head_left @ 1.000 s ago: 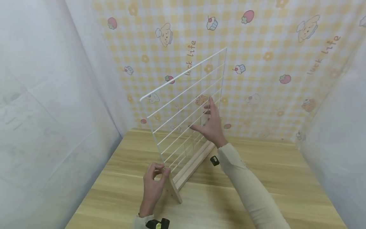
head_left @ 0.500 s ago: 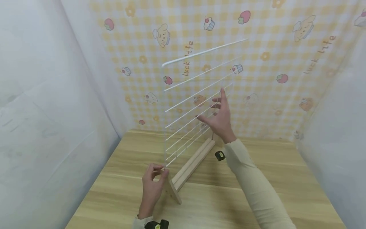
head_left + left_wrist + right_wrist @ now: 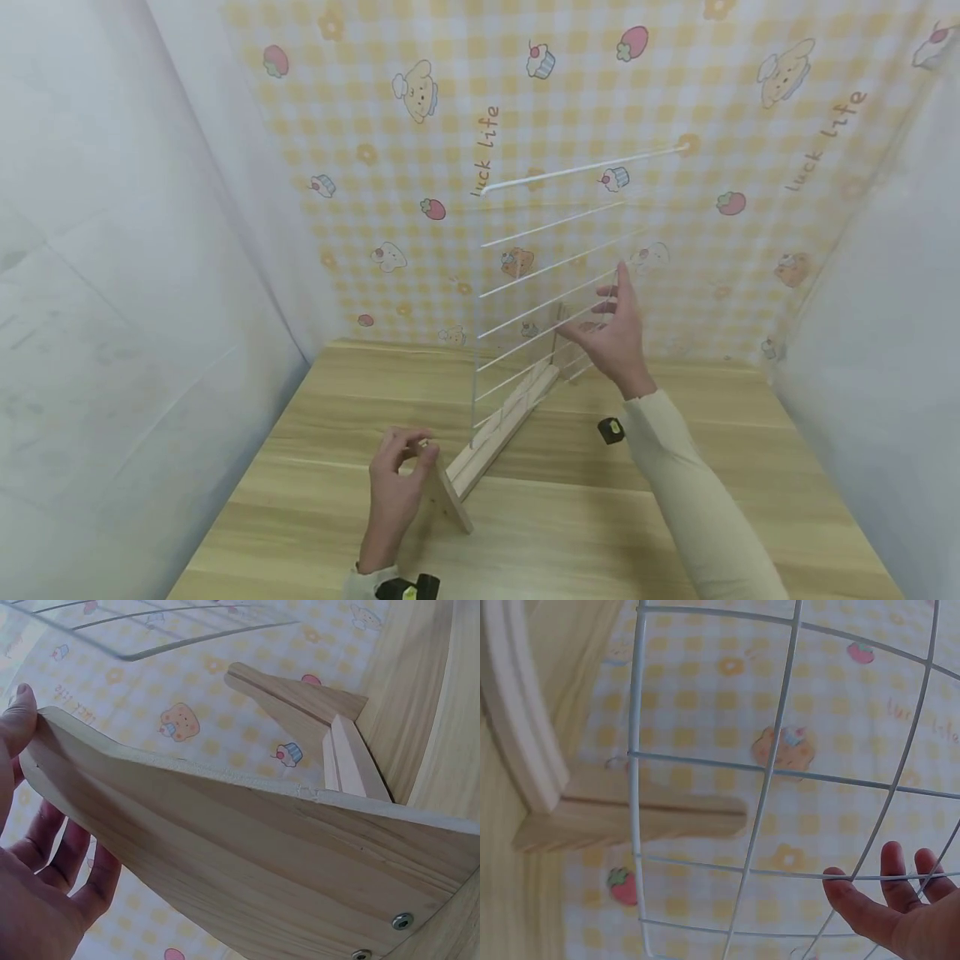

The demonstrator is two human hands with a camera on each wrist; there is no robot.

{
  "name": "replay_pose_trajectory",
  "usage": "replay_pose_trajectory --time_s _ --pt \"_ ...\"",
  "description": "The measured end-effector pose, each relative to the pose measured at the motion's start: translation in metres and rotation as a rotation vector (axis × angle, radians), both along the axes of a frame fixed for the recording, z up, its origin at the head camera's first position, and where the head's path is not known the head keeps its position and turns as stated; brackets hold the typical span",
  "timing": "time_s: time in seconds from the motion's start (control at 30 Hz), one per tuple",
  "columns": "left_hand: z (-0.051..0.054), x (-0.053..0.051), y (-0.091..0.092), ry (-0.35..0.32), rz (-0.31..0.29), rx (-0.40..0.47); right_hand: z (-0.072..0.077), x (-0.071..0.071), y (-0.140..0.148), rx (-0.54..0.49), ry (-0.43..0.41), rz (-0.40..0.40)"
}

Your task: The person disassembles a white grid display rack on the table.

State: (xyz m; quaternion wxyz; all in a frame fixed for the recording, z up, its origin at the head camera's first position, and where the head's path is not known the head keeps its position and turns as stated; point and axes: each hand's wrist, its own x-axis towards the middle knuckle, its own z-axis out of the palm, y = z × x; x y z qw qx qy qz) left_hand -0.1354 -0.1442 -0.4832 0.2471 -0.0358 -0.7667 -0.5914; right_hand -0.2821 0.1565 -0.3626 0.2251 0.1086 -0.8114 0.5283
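Head view takes in a yellow-checked cloth (image 3: 697, 92) hanging behind a wood-grain table (image 3: 300, 500). Before the cloth is the white wire grid (image 3: 769, 771), held up at a slant over the wooden stand (image 3: 501, 438). Compared with 0.5 s ago, its near lower corner has shifted rightward and stands apart from the near end piece (image 3: 225, 825). In my judgement, this means the grid is free of the stand at that end, so how steady it is now depends on the right hand. Whether its far side touches the far end piece (image 3: 300, 697), I cannot tell.

The right hand (image 3: 611, 342) holds the grid, thumb and forefinger spread wide, the other fingers bent at the wires; how firm that hold is does not show. The left hand (image 3: 393, 483) pinches the upper tip of the near end piece, its grasp narrow, with none of the grid in it. Smallest are 2 screw heads (image 3: 403, 922) low on that piece.
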Motion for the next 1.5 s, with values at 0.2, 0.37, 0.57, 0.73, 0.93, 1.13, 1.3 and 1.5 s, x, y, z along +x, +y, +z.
replay_pose_trajectory --time_s 0.2,0.37,0.57,0.73,0.93,1.13,1.3,1.5 --pt "0.003 -0.001 -0.001 -0.009 -0.021 -0.012 -0.030 0.007 0.028 0.066 -0.098 -0.031" --pt "0.003 -0.001 -0.002 -0.020 -0.027 -0.021 -0.054 0.017 0.050 0.115 -0.199 -0.054" --pt "0.003 0.002 -0.003 -0.036 -0.055 -0.045 -0.073 0.027 0.070 0.218 -0.272 -0.098" --pt "0.002 0.005 -0.004 -0.031 -0.087 -0.081 -0.083 0.032 0.085 0.271 -0.374 -0.108" --pt "0.001 0.012 -0.001 0.003 -0.116 -0.099 -0.087 0.035 0.097 0.409 -0.479 -0.115" --pt "-0.003 0.024 0.007 0.057 -0.137 -0.092 -0.092 0.035 0.106 0.534 -0.568 -0.104" --pt "-0.007 0.032 0.017 0.177 -0.190 -0.113 -0.102 0.036 0.114 0.637 -0.625 -0.102" --pt "-0.006 0.038 0.029 0.254 -0.216 -0.111 -0.110 0.039 0.121 0.684 -0.677 -0.088"
